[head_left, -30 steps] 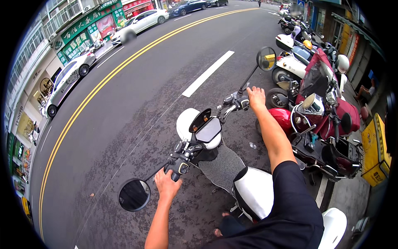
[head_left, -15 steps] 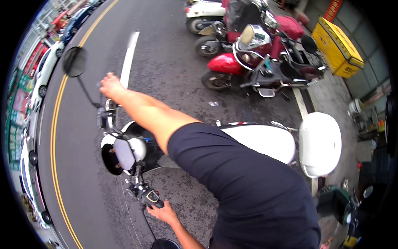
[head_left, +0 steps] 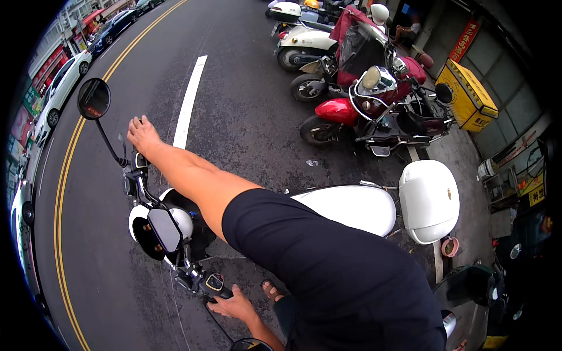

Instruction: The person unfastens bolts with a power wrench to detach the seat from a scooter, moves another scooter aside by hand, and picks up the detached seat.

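A white scooter (head_left: 356, 206) stands on the road, its front pointing left, with a dark panel (head_left: 164, 229) between its handlebars. My left hand (head_left: 235, 306) is closed round the near handlebar grip (head_left: 219, 295), thumb on the inner side. Stretched across the scooter, my right arm ends with my right hand (head_left: 145, 138) at the far handlebar (head_left: 139, 167), fingers curled over the grip there. That grip is mostly hidden under the hand. A round mirror (head_left: 94, 98) rises on a stem beyond it; another mirror (head_left: 250, 344) shows at the lower edge.
A white top box (head_left: 429, 202) sits behind the seat. Several parked scooters, including a maroon one (head_left: 383, 111), line the upper right near a yellow delivery box (head_left: 466, 93). Cars such as a white one (head_left: 61, 93) stand across the double yellow line. My sandaled foot (head_left: 271, 290) is beside the scooter.
My right hand has moved closer to the far handlebar. The view has shifted, and a sandaled foot now shows below the scooter. My left hand stays on its grip.
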Motion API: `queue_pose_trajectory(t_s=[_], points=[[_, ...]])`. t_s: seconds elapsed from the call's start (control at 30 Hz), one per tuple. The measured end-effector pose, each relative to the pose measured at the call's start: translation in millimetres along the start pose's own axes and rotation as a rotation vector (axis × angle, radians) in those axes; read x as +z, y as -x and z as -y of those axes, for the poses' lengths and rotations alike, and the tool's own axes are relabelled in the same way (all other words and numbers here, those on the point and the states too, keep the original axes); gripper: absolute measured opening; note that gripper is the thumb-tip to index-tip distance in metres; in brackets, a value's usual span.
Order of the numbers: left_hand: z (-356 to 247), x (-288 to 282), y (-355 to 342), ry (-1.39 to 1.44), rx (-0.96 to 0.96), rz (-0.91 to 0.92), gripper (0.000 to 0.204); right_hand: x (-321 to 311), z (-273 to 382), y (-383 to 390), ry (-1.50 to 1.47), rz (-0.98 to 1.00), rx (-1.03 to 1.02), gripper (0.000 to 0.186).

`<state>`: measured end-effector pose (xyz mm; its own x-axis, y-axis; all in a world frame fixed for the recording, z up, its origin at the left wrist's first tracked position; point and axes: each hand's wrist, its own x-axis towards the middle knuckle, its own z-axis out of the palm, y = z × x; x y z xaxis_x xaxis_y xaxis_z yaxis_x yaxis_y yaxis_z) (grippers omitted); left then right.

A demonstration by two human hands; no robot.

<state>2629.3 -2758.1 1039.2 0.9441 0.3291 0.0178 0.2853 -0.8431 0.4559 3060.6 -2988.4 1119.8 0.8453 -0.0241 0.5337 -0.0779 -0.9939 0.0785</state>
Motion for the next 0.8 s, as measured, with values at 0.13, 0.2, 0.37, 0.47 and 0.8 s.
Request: queue_pose_trajectory(t_s=[0.13, 0.2, 0.37, 0.47, 0.8], points=[[46, -44, -64, -0.079, -0.095, 0.021, 0.074, -16, 86, 54, -0.382, 0.025, -0.129, 0.043], [68, -68, -94, -0.067, -0.131, 0.003, 0.075, -50, 79, 137, -0.537, -0.062, -0.249, 0.041], [85, -132, -151, -0.136, -0.074, -0.036, 0.076, -173, -91, 388, -0.101, 0.257, 0.327, 0.039], [105, -148, -185, -0.152, -0.071, -0.071, 0.069, -279, -178, 500, 0.314, 0.246, 0.752, 0.048], [147, -148, -236, -0.499, 0.528, -0.111, 0.051, -294, -226, 517, 0.257, 0.208, 0.761, 0.050]])
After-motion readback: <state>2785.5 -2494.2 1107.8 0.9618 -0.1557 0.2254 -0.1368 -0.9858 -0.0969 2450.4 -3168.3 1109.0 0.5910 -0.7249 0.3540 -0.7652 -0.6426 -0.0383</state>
